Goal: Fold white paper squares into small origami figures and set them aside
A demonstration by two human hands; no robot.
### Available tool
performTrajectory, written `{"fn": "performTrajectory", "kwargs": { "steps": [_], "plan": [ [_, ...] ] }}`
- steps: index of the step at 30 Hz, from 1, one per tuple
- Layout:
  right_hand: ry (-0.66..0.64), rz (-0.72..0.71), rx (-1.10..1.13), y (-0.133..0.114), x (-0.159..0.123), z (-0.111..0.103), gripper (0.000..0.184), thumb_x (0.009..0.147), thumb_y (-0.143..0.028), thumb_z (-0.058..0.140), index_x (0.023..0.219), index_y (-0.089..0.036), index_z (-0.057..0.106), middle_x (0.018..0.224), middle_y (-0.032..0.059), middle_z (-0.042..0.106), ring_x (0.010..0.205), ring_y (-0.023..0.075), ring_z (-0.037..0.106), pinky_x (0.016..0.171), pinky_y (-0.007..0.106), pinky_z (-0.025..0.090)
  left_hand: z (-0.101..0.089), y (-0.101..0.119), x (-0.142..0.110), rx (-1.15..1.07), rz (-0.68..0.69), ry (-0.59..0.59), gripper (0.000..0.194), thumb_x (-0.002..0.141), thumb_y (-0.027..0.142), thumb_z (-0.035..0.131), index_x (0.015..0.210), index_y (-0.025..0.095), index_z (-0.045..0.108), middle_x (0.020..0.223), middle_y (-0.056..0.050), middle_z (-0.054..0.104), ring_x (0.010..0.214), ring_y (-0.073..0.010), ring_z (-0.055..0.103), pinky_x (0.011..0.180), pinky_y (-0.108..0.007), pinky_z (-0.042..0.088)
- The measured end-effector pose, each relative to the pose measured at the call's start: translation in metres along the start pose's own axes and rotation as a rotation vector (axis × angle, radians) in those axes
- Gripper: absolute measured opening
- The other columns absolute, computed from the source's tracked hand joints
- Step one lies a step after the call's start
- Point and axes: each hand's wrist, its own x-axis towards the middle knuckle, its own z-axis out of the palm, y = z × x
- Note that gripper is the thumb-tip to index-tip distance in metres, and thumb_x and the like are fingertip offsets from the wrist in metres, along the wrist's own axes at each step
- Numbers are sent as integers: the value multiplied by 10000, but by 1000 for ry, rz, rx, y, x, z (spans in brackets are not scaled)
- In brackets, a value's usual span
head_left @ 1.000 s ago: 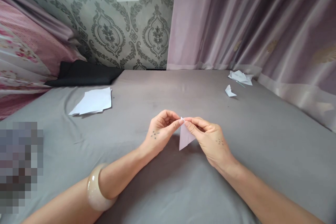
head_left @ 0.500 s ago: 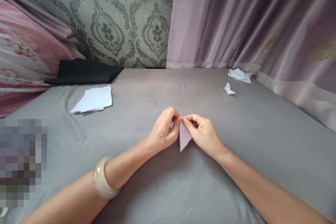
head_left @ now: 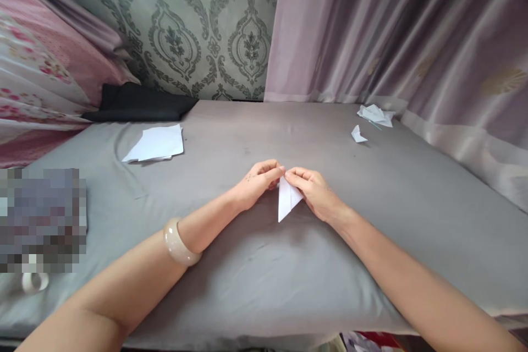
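Left hand [head_left: 258, 184], right hand [head_left: 319, 193] apparently pinching folded paper [head_left: 287, 201].

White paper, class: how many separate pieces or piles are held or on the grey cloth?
4: folded white paper triangle, in left hand and right hand; white paper stack, left; small folded white paper piece, right; white paper pile, far right. Overlapped sheets may be hidden.

You face a patterned wall [head_left: 214, 47] beyond the far edge of the gray cloth [head_left: 264, 291], dark scrolls and leaves over a gray-green ground. Behind the cloth and along its right side, you have a mauve curtain [head_left: 350, 22] with gold motifs. Left of the cloth hangs a pink floral drape [head_left: 37, 66]. Soft light falls across the cloth.
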Motion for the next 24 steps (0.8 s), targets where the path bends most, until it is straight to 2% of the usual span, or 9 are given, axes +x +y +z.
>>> {"fn": "performTrajectory", "kwargs": {
  "steps": [5,12,18,21,24],
  "plan": [
    [-33,3,126,2,-2,5,245,762,-413,644,696,-180,607,625,-28,549,567,102,464,557,243,344,8,-2,-4,-214,-7,62,317,751,290,604,545,174,393,517,64,303,471,-56,301,477,-214,248],
    [-49,-17,53,2,-6,8,301,792,-490,613,753,-192,617,655,-23,564,628,124,511,630,268,402,6,-4,-5,-216,-28,120,317,727,311,630,548,182,402,502,69,297,448,-58,314,450,-223,245],
    [-104,5,133,2,-4,7,278,753,-467,666,735,-192,634,607,-34,571,585,121,514,650,283,420,8,-3,-5,-279,-54,130,394,719,316,655,515,182,345,483,78,268,428,-45,271,437,-211,215],
    [-81,19,182,-1,0,0,272,746,-462,673,759,-192,644,645,-16,609,616,136,549,663,289,436,5,-5,-3,-311,-58,96,392,775,438,629,555,164,455,475,68,313,437,-55,307,460,-212,268],
    [10,-4,225,-4,3,-12,246,740,-437,688,737,-196,634,658,-25,605,625,122,548,658,267,439,0,-6,-2,-311,-75,49,391,804,532,585,733,148,597,538,44,420,482,-70,397,518,-220,348]
  ]
}}
